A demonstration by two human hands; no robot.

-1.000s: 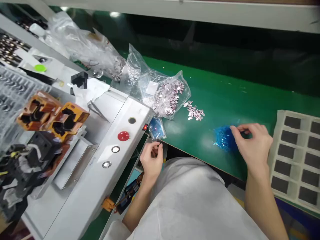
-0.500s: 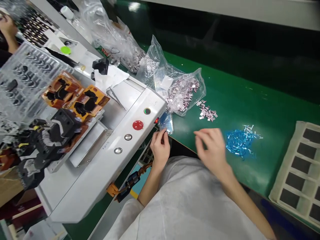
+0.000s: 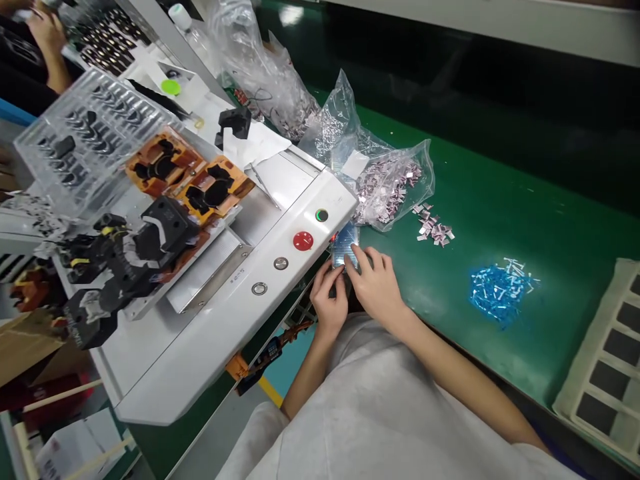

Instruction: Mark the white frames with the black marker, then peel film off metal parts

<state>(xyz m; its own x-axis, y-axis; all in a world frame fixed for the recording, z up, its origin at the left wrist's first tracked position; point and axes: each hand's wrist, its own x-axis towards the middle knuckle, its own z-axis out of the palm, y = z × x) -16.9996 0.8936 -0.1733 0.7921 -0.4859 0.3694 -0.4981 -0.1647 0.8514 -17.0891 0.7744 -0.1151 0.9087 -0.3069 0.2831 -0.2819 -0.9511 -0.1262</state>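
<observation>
My left hand is closed in a pinch at the near edge of a shiny bluish striped sheet; anything between its fingertips is too small to name. Close against it, my right hand has its fingers curled, their tips over the lower part of that sheet. What they pinch, if anything, is hidden. Beyond the hands lies a clear plastic bag of small pinkish-white pieces. A loose heap of similar pieces lies to its right. Further right is a pile of small blue and clear slender parts.
A white machine with a red button and orange fixtures fills the left side. A pale tray with dark compartments stands at right on the green table. Another person's hand shows at upper left.
My right hand has moved left, from open table near the blue pile to beside my left hand at the sheet. The view has shifted, so the surroundings appear further right.
</observation>
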